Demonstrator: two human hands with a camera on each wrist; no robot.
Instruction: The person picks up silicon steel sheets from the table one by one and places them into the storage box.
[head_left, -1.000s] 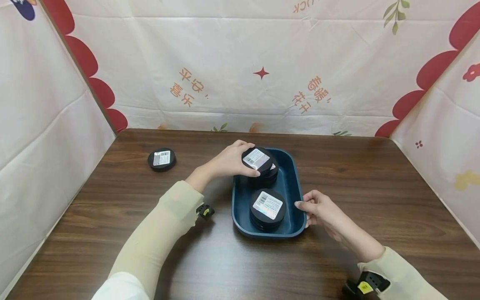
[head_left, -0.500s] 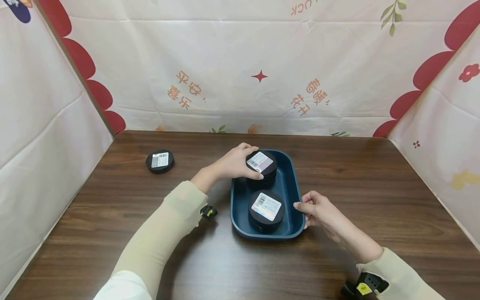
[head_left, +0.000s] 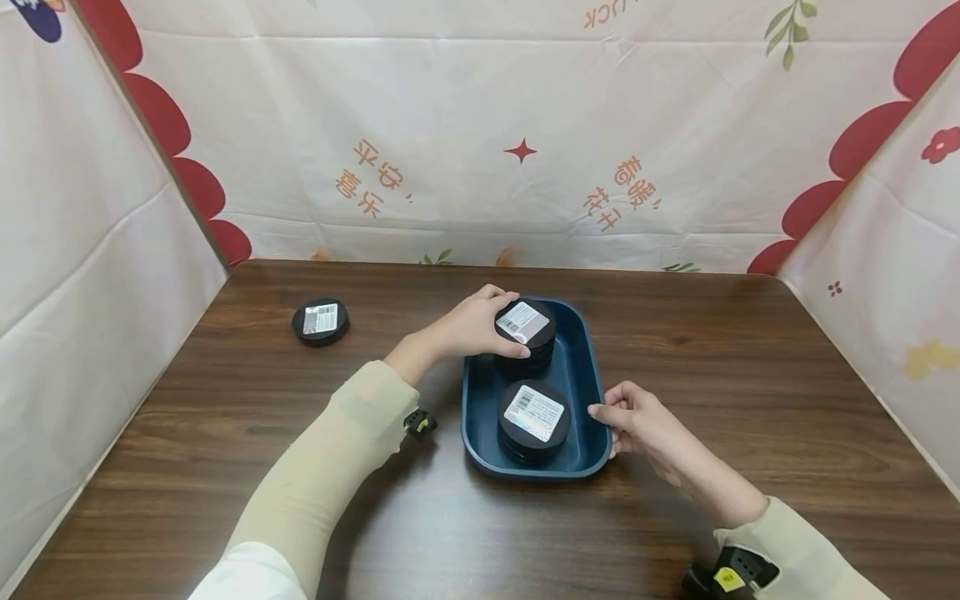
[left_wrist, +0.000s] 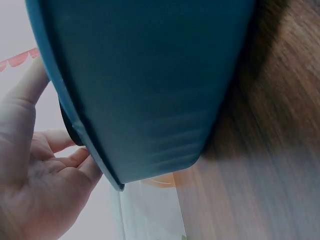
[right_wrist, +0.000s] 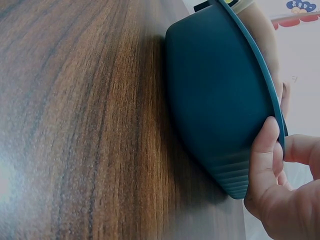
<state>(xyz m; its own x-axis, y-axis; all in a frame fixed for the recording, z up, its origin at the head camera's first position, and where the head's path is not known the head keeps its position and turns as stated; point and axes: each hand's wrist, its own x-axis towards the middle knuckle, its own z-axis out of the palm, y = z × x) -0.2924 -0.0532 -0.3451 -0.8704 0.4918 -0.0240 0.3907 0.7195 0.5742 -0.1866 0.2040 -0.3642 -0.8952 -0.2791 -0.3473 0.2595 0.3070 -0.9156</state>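
A dark blue tray [head_left: 576, 354] stands on the table with two stacks of black round discs bearing white barcode labels. At the far stack my left hand [head_left: 474, 325] reaches over the tray's left side and holds the top disc [head_left: 536, 327], thumb in front and fingers behind. The disc lies level with that stack. My right hand [head_left: 639, 423] pinches the tray's right rim between thumb and fingers, as the right wrist view also shows. Nearer the tray's front sits the other disc stack [head_left: 534, 417]. In the left wrist view the tray wall [left_wrist: 145, 90] hides most of the discs.
A single black disc [head_left: 321, 322] with a label lies on the wooden table [head_left: 225, 433], left of the tray. White printed cloth [head_left: 465, 100] hangs behind the table and along both sides.
My left hand has moved slightly right and lowered the top disc, which was offset over the far stack, into line with it. The right hand keeps its hold on the rim.
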